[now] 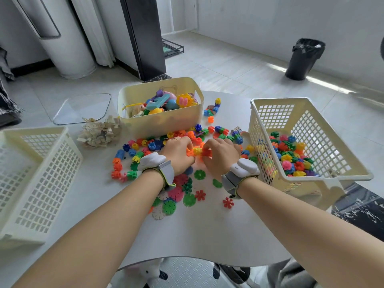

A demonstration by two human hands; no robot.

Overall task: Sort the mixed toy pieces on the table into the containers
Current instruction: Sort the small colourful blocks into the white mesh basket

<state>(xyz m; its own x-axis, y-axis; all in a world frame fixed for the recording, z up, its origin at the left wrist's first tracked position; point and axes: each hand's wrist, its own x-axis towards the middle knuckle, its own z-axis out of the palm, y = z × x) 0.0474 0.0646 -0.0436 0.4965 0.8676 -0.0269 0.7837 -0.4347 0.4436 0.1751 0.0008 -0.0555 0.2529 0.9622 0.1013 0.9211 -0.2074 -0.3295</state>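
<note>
Between our two hands we hold a short chain (196, 151) of orange, yellow and red blocks, over the middle of the table (207, 235). Our left hand (178, 150) has its fingers curled round the orange end. Our right hand (221, 154) pinches the red end with bent fingers.

Around and behind the hands lies the pile (153, 145) of loose blocks in many colours. It reaches from left of our left wrist to the foot of the right basket (261, 129), which has more such blocks heaped inside.

Nearer us, flat discs (189, 199) lie scattered between our forearms. Behind the pile stands a bin (162, 123) of mixed toys. Wood pieces (99, 134) lie just to its left, with a clear panel (83, 108) beyond them. The left basket (41, 173) sits at the table's left edge. Each wrist bears a grey band (168, 173).
</note>
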